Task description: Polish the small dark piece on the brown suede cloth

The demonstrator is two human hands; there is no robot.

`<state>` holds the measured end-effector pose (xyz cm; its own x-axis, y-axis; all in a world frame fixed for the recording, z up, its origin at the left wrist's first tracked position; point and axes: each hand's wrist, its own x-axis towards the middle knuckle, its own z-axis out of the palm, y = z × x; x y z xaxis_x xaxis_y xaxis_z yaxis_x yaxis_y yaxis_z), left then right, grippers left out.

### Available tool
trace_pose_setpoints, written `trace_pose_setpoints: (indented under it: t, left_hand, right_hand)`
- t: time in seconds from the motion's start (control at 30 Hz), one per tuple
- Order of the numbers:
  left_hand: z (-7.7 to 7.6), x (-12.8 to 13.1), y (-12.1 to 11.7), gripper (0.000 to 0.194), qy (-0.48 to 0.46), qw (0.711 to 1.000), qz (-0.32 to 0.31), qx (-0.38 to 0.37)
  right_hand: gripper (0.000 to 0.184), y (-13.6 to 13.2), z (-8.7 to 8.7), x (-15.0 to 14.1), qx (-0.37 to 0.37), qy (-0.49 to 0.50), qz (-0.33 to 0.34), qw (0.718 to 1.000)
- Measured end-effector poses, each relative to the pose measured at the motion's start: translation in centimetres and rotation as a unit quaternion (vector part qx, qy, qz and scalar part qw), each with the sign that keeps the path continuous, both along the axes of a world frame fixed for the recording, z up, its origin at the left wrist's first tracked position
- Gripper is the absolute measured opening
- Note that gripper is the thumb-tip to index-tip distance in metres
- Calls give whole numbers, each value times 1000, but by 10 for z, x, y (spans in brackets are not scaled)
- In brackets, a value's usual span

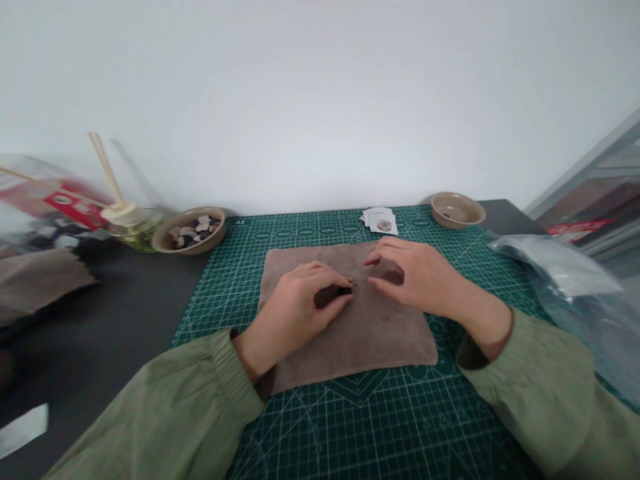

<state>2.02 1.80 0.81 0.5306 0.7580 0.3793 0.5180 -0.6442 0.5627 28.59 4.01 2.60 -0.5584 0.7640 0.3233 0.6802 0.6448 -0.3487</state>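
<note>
My left hand (305, 301) rests over a brownish cloth (370, 340), its thumb and fingertips closed around a small dark piece (345, 291). The fingers mostly cover that piece, so its kind is unclear. To the right, my right hand (416, 272) hovers over the cloth's right side with thumb and fingers apart and nothing between them. A narrow gap separates the two hands. The cloth lies flat on a green cutting mat (360, 433) with printed grid lines.
At the left back, a tan bowl (159, 235) holds several small stone-like pieces (197, 231). Beside it stands a reed diffuser (125, 215). Small picture cards (383, 222) lie behind the cloth. Another tan bowl (457, 199) stands back right, near a clear plastic bag (565, 263).
</note>
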Motion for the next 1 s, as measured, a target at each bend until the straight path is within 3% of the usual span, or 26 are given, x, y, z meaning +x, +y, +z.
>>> trace_pose_setpoints:
  t: [0.13,0.3,0.4,0.5,0.83,1.0]
  left_hand:
    - [0,-2,-1,19,-16,999,21,-19]
    - [-2,-1,-3,35,-30,996,35,-73]
    - [-3,-1,-4,25,-45,991,49,-112]
    - [-5,-1,-3,15,-44,992,63,-105]
    - [-8,-4,-1,11,-57,988,105,-99]
    - [-7,-5,0,12,-64,986,110,-107]
  right_hand:
    - [4,4,-4,1,-40,-19,18,999]
    - [11,-2,0,-5,-47,64,-8,997]
    - [13,-5,2,-10,-44,114,-12,992]
    - [9,-9,1,-16,-42,137,-12,990]
    - [7,-14,-14,-34,-137,176,-2,975]
    - [9,-12,-15,-33,-120,152,1,981]
